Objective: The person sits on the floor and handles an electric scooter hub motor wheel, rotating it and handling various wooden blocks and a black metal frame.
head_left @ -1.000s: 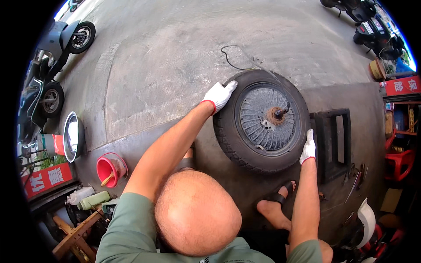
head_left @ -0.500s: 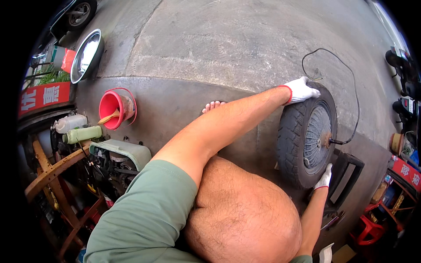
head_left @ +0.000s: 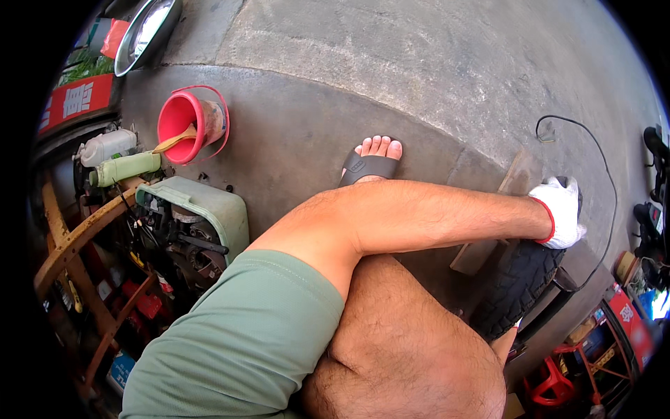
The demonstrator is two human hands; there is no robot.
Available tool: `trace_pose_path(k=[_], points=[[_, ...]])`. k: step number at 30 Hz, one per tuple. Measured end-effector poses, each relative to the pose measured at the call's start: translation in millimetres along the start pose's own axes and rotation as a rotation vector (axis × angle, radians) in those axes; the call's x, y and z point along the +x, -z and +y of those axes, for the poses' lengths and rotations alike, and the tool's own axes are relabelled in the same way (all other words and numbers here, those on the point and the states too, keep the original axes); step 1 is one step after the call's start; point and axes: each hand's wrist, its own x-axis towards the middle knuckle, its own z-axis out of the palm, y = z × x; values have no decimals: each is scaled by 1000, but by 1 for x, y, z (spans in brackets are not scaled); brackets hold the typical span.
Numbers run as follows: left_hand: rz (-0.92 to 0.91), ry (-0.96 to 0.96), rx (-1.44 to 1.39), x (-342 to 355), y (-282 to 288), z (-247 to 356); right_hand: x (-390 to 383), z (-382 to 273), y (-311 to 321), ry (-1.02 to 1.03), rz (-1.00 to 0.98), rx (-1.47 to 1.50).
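A wheel with a black, treaded tyre (head_left: pixel 520 286) stands at the right, seen nearly edge-on, so its spoked face is hidden. My left hand (head_left: pixel 558 213), in a white knit glove with red cuff trim, is closed over the far top end of the tyre. At the near end of the wheel my right hand (head_left: pixel 517 324) is almost wholly hidden behind it; only a sliver of glove and wrist shows. A thin black cable (head_left: pixel 613 188) loops from the wheel's right side over the floor. Beside it is a black frame (head_left: pixel 541 318).
Wooden boards (head_left: pixel 474 258) lie left of the wheel. My sandalled foot (head_left: pixel 370 166) rests on the concrete. Leftward are a red bucket (head_left: pixel 213 120) with a wooden-handled brush, a green-cased machine (head_left: pixel 209 202) and a rusty frame (head_left: pixel 84 234). A red stool (head_left: pixel 550 384) stands lower right.
The wheel has turned from showing its spoked side to showing its tread. My left hand has moved right and nearer with it. My right hand has gone mostly out of sight; the view has shifted.
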Motion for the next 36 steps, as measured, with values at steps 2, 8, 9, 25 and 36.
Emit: trace_pose_path(k=[2, 8, 9, 25, 36], points=[[0, -37, -6, 2, 1, 3, 0, -11, 21, 57, 25, -23], [70, 58, -133, 2, 14, -18, -62, -37, -3, 396, 182, 8], [112, 41, -149, 1, 11, -23, -74, -39, -8, 456, 250, -12], [186, 102, 9, 10, -17, -100, -41, 49, -36, 514, 556, 40], [229, 72, -179, -3, -21, -91, -47, 52, -53, 489, 454, 180]])
